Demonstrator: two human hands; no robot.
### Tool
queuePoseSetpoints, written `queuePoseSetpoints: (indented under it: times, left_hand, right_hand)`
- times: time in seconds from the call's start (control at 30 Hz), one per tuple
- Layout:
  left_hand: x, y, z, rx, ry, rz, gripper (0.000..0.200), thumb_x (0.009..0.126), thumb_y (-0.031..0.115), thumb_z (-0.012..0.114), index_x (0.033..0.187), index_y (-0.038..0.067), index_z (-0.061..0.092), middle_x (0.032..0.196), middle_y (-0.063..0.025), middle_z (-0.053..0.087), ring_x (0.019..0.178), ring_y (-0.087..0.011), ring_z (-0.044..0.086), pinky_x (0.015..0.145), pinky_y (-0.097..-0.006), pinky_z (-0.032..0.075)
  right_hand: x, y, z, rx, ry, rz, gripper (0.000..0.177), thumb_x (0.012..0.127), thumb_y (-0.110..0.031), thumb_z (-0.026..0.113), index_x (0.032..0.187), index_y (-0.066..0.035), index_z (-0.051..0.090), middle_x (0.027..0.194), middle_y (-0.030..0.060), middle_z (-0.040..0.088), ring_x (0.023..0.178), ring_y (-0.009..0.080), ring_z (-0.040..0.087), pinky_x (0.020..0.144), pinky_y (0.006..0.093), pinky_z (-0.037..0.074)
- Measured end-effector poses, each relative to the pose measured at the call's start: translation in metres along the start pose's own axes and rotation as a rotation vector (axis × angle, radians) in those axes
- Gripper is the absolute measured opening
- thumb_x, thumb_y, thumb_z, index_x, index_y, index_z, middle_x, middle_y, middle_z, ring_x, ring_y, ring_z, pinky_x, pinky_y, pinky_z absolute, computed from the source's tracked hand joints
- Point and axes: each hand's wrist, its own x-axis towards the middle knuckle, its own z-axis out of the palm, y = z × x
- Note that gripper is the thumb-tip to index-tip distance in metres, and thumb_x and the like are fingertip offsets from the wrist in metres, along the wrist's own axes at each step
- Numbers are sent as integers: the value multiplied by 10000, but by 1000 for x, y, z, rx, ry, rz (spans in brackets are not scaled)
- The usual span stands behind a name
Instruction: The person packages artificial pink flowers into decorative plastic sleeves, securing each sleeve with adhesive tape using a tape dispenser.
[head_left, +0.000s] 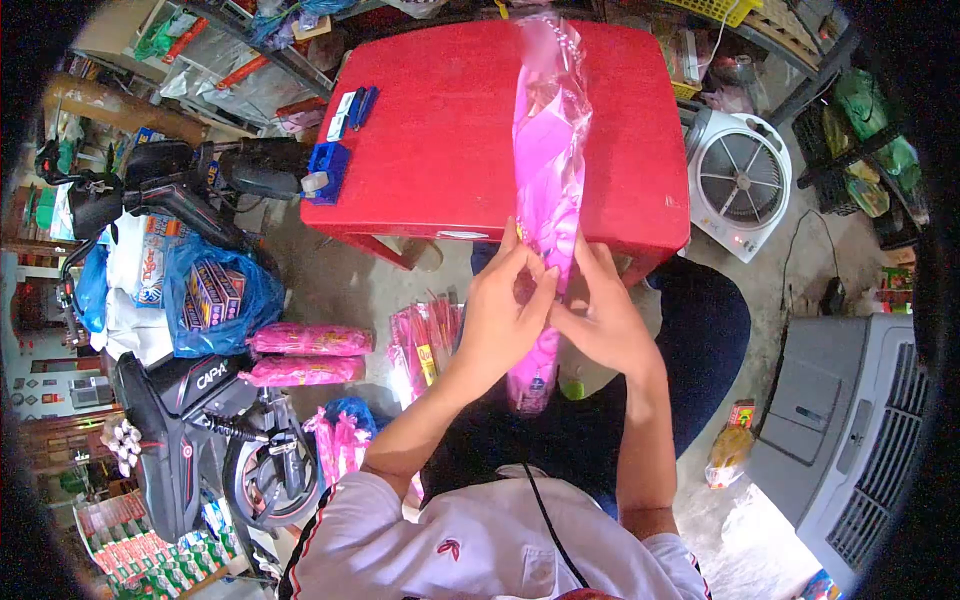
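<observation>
A long pink bundle in a clear plastic sleeve (548, 190) runs from the far edge of the red plastic table (430, 110) towards my lap. My left hand (505, 310) pinches the sleeve from the left, near its lower part. From the right, my right hand (605, 315) also closes on it, thumb and fingers drawn together. The thumbs nearly meet in front of the bundle. Its far part lies over the table, while the lower end hangs past the near edge above my legs. What exactly is inside the sleeve I cannot make out.
On the table's left edge are a blue tape dispenser (325, 172) and a blue stapler (363, 108). A box fan (740, 180) and a grey air cooler (840, 430) stand right. Pink packets (310, 340) and a motorbike (190, 420) are at left.
</observation>
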Motion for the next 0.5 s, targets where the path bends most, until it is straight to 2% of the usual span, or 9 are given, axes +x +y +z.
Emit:
queuePoseSetpoints:
  times: [0.13,0.2,0.23,0.3,0.37,0.4,0.5]
  left_hand:
    - [2,3,-5,25,-27,-65,162,905,58,667,825,-15,547,931,-316,644,863,-409,687,895,-414,508]
    - [2,7,-6,-41,-38,-129,166,901,53,677,819,-14,549,978,-314,661,841,-336,699,851,-390,520]
    - [1,8,-6,-74,-43,-160,168,899,51,682,816,-13,550,1002,-313,669,830,-300,705,829,-379,525]
    - [0,-5,-1,-48,-19,-50,171,915,37,689,823,2,549,846,-106,601,771,-140,590,724,-288,471]
    - [0,-12,1,-48,-13,-21,174,925,30,693,829,9,550,778,-1,574,750,-59,536,682,-240,449]
    - [1,-9,0,-62,-21,-50,173,927,29,694,832,9,551,788,1,580,758,-58,540,693,-237,454]
    - [1,-15,4,-136,-14,-71,166,934,26,695,838,9,561,819,-1,599,781,-60,555,721,-232,469]
  right_hand:
    - [-1,-3,-6,231,-53,93,899,871,-75,690,1619,-81,190,1250,195,476,1198,293,539,927,426,565]
    - [0,0,-5,238,-26,96,867,881,-60,675,1616,-93,216,1258,176,473,1186,259,544,895,396,584]
    - [0,-2,-5,217,-15,125,828,884,-29,671,1602,-85,262,1272,145,470,1198,232,529,923,372,555]
    - [0,-8,-7,174,9,182,759,889,34,663,1574,-68,354,1299,83,464,1222,176,501,981,322,497]
    - [2,-2,-3,70,61,24,781,856,-6,677,1566,-42,353,1209,125,508,1167,222,535,1000,338,468]
    - [3,0,-1,19,86,-53,795,839,-26,684,1562,-29,352,1165,146,529,1139,245,551,1010,347,453]
    - [5,-4,-1,39,109,-52,788,818,-17,686,1544,-10,378,1122,138,541,1118,249,548,1039,325,393]
